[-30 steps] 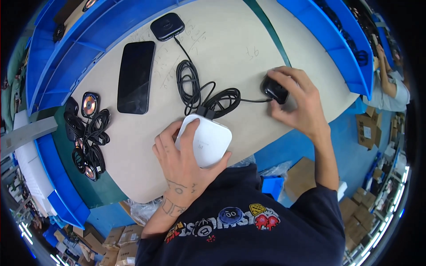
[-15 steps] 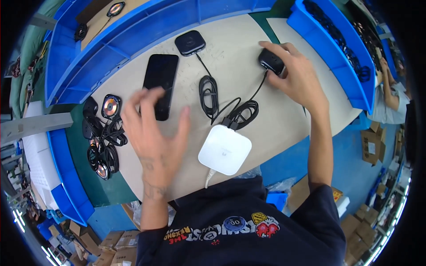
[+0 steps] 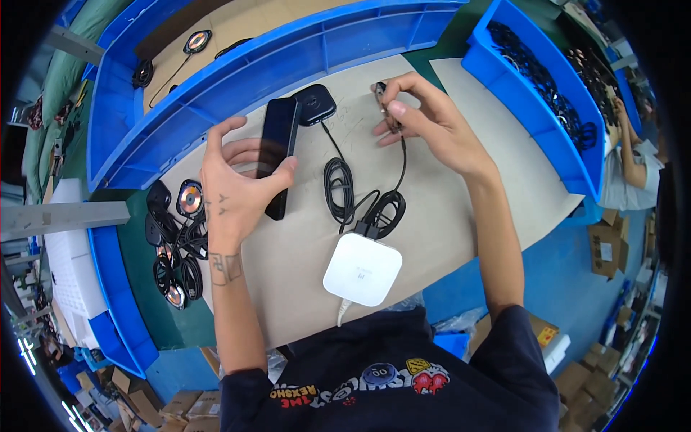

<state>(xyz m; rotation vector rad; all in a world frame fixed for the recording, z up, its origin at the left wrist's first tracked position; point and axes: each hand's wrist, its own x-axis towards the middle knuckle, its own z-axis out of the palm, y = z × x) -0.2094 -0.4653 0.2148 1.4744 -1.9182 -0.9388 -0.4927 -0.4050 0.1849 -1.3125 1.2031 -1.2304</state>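
My left hand [image 3: 234, 180] grips a black smartphone [image 3: 282, 126] by its sides, the phone tilted up off the table. The phone's upper end meets or overlaps a black square charging pad [image 3: 317, 104] lying flat. In my right hand [image 3: 439, 133] a second charging pad [image 3: 381, 95] is pinched between thumb and fingers, turned edge-on and blurred, so its face is hard to see. Two coiled black cables [image 3: 338, 191] run from the pads to a white square power adapter [image 3: 362, 270] close to my body, with a white cord at its near side.
At the left lie several round coil pads with copper-coloured centres and tangled cables [image 3: 191, 199]. A long blue bin [image 3: 288, 61] borders the back. Another blue bin [image 3: 536, 119] at right holds black cables. A person's arm [image 3: 633, 155] shows at far right.
My left hand has taken hold of the phone and tilted it towards the flat pad. My right hand has lifted the other pad and brought it left, turning it on edge. The view has shifted slightly.
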